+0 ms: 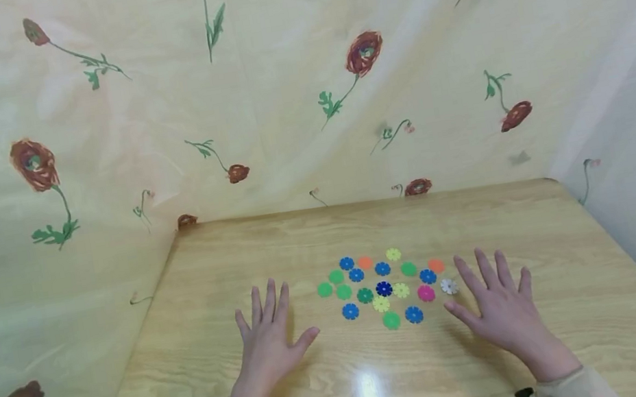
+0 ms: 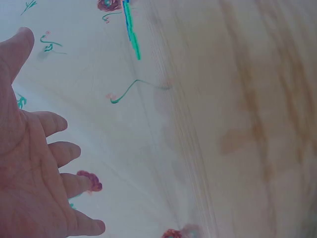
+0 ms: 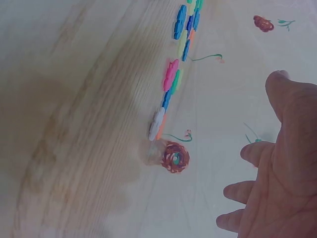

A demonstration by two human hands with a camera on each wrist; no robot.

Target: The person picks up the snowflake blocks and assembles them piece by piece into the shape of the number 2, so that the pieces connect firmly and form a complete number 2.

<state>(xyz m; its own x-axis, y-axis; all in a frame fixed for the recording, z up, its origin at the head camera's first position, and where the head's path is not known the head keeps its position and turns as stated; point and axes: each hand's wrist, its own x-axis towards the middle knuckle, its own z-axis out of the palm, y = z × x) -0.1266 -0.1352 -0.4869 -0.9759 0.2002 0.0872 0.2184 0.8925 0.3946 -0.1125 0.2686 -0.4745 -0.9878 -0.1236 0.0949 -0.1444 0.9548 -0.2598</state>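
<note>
Several flat flower-shaped plastic discs lie spread between my two hands in the head view. Among them are a dark blue disc (image 1: 384, 289), a pink disc (image 1: 426, 293), a white disc (image 1: 448, 286), an orange disc (image 1: 365, 262) and a light green disc (image 1: 391, 320). My left hand (image 1: 271, 346) is left of the discs, fingers spread and straight, holding nothing. On the other side my right hand (image 1: 503, 313) has its fingers spread too, nearest the white disc and apart from it. Both palms (image 2: 29, 178) show bare in the wrist views.
The discs are on a wooden table (image 1: 197, 384) with a light reflection near its front. A pale cloth with printed red flowers (image 1: 276, 94) rises behind the table and along its left and right sides.
</note>
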